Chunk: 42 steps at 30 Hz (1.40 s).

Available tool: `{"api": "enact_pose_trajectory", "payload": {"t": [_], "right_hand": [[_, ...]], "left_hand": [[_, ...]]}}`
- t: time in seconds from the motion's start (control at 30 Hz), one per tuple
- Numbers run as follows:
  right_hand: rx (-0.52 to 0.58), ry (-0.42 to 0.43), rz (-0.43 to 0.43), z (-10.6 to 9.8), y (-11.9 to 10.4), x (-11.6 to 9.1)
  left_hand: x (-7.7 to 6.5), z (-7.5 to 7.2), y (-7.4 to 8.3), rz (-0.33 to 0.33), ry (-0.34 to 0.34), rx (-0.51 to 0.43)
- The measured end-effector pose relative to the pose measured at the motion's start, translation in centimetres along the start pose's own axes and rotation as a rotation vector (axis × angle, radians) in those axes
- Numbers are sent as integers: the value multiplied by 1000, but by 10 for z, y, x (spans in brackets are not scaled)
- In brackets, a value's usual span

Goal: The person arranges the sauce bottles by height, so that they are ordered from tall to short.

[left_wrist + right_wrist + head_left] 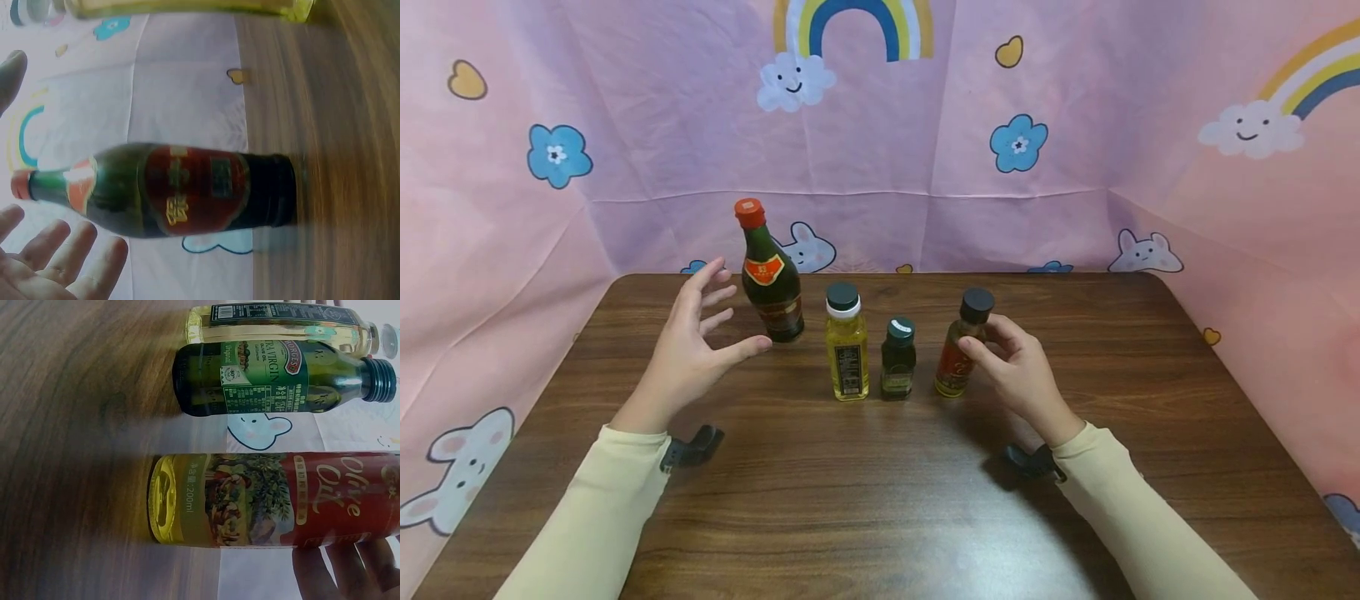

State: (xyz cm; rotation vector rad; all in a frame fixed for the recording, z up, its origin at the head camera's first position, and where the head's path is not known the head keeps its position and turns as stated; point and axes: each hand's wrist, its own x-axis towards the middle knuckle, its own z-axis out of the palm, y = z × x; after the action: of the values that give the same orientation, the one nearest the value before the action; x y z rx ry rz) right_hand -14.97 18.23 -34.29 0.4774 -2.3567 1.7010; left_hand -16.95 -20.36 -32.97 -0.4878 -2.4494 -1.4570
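Observation:
My right hand holds a small olive oil bottle with a black cap and red label, thumb in front and fingers behind. In the right wrist view this olive oil bottle shows yellow oil at its base; whether it touches the table I cannot tell. My left hand is spread beside a tall dark green bottle with a red cap. In the left wrist view, the fingers are apart from one another near this tall bottle, and nothing is in their grip.
Between the hands stand a yellow oil bottle with a dark green cap and a small green olive oil bottle. The brown wooden table meets a pink and purple patterned cloth at the back and sides.

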Motion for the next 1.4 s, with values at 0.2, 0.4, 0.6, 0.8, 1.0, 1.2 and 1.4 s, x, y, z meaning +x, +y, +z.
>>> {"api": "enact_pose_trajectory", "payload": {"t": [0.2, 0.4, 0.6, 0.8, 1.0, 1.2, 1.4], "right_hand": [[8, 1, 3, 0, 2, 0], [13, -6, 13, 0, 2, -1], [14, -11, 21, 0, 1, -1], [11, -1, 7, 0, 2, 0], [9, -8, 19, 0, 3, -1], [15, -10, 14, 0, 2, -2], [-5, -2, -3, 1, 1, -2]], "left_hand": [[-7, 9, 31, 58, 1, 29], [-8, 21, 41, 114, -39, 7], [-7, 40, 26, 140, -99, 5], [-4, 57, 4, 133, -174, -4], [-6, 72, -2, 78, -230, -11], [-12, 81, -5, -25, -298, 76], [-14, 87, -10, -54, -301, 47]]}}
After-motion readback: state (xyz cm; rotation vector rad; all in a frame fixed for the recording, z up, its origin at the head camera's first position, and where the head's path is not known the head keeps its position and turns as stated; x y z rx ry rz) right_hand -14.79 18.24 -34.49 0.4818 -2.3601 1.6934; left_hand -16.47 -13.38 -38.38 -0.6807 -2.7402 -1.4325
